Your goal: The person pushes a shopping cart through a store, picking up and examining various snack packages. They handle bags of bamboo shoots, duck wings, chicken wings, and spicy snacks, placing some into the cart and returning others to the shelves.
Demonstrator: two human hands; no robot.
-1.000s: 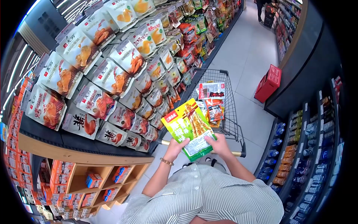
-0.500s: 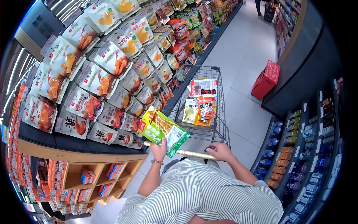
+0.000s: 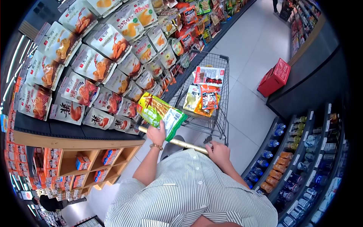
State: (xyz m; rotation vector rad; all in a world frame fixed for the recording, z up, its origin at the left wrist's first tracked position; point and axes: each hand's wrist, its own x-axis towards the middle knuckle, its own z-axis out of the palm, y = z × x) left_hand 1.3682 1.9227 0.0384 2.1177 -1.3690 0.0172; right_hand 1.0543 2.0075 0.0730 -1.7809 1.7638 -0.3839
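Observation:
My left hand point(image 3: 156, 134) grips the lower edge of a green and yellow snack packet point(image 3: 155, 111), with a clear window showing brown strips. The packet is tilted, just above the gold bar-shaped handle point(image 3: 185, 144) of a shopping cart point(image 3: 223, 62). My right hand point(image 3: 218, 151) is closed around the right end of that handle, its fingers partly hidden. Inside the wire basket lie several food packets: a red and white one point(image 3: 208, 75), a pale one point(image 3: 192, 97) and an orange one point(image 3: 209, 100).
Rows of pouches point(image 3: 92, 64) fill the sloping shelf at left, close to the cart. Below stands a wooden cubby unit point(image 3: 68, 162) with boxes. Bottle shelves point(image 3: 280, 166) line the right. A red box point(image 3: 275, 77) sits on the floor point(image 3: 245, 98). People are partly visible at the edges.
The view has shifted and turned slightly. The packet in my left hand sits a little farther left and higher. My right hand's fingers have closed more around the cart handle.

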